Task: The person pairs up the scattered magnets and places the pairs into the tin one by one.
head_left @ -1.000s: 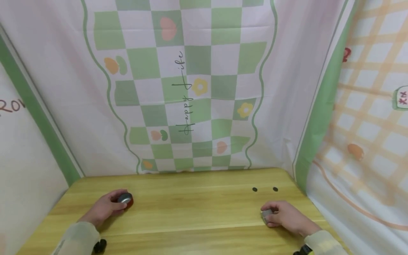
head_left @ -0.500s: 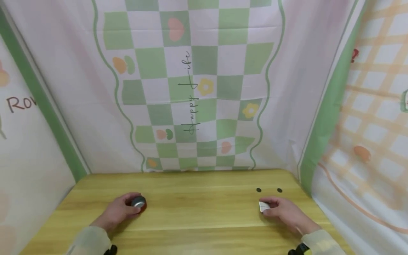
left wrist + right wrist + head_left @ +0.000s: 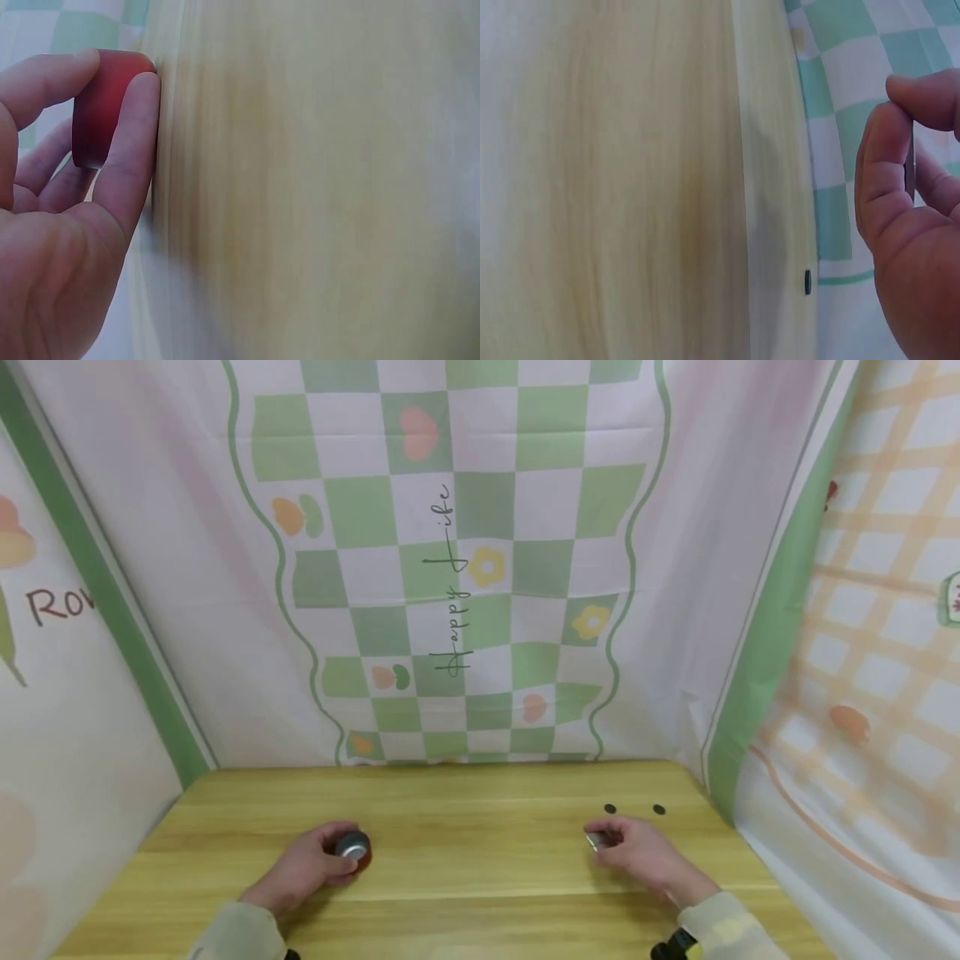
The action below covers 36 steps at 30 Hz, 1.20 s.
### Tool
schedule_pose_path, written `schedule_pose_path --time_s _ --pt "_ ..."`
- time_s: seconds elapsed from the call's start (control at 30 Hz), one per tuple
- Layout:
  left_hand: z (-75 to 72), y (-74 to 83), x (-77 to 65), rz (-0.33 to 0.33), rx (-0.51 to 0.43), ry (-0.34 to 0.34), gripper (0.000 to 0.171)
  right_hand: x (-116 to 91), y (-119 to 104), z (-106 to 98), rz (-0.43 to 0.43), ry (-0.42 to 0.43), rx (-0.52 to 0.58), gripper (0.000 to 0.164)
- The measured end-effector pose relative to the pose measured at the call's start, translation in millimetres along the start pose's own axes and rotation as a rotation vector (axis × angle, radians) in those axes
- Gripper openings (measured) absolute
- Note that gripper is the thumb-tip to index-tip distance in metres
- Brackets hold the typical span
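My left hand grips a small, round, red object between thumb and fingers, low over the left-middle of the table. Its upper face, dark-rimmed with a silvery hollow, shows in the head view. My right hand pinches a thin, flat, squarish grey-silver piece at the right-middle. In the right wrist view only a narrow edge of that flat piece appears, the rest covered by fingers; I cannot tell what kind of thing it is.
A wood-grain table spreads under both hands. Two black discs lie on it beyond the right hand. Behind the table hangs a checked green-and-white cloth, and more printed cloth closes in the sides.
Carrying the red object, my left hand has moved right toward the middle. My right hand has shifted left and slightly farther away, and its flat piece has turned nearly edge-on.
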<state>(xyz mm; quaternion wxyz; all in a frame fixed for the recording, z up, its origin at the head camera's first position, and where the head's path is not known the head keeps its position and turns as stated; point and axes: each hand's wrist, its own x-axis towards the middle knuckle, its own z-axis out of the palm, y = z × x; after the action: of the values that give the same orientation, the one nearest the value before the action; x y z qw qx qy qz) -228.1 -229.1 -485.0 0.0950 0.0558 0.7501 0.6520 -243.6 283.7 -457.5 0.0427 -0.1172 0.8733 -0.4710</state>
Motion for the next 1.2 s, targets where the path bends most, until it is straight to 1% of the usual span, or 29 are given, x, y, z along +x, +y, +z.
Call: schedule_pose_path --time_s 0.1,0.17,0.3,0.47,0.57,0.73,0.9,1.07,1.2 --pt "2.0 0.7 -0.6 -0.004 0.005 0.009 0.065 2 -4 5 -0.05 -0.015 -0.062 0.047" --pt "2.8 0.6 -0.7 -0.008 0.003 0.016 0.066 3 -7 7 -0.07 -0.027 -0.081 0.046" --pt "6.2 1.7 -1.6 -0.019 0.004 0.029 0.065 3 -14 12 -0.069 -0.061 -0.015 0.05" --pt "15.0 5.3 -3.4 -0.018 0.018 0.01 0.063 6 -22 20 -0.074 -0.1 0.091 0.054" --pt "22.4 7.5 -4.5 -0.002 0.02 -0.006 0.063 8 -29 27 -0.068 -0.12 0.155 0.054" --pt "38.2 8.2 -5.5 0.016 0.018 -0.047 0.064 12 -43 42 -0.031 -0.174 0.286 0.058" --pt "55.3 7.0 -5.3 0.026 0.002 -0.079 0.064 18 -58 59 -0.023 -0.208 0.323 0.058" --pt "72.7 9.2 -7.5 0.047 -0.014 -0.058 0.065 25 -69 72 -0.055 -0.209 0.304 0.053" --pt "84.3 9.2 -8.8 0.062 -0.024 -0.004 0.066 28 -76 81 -0.052 -0.217 0.331 0.053"
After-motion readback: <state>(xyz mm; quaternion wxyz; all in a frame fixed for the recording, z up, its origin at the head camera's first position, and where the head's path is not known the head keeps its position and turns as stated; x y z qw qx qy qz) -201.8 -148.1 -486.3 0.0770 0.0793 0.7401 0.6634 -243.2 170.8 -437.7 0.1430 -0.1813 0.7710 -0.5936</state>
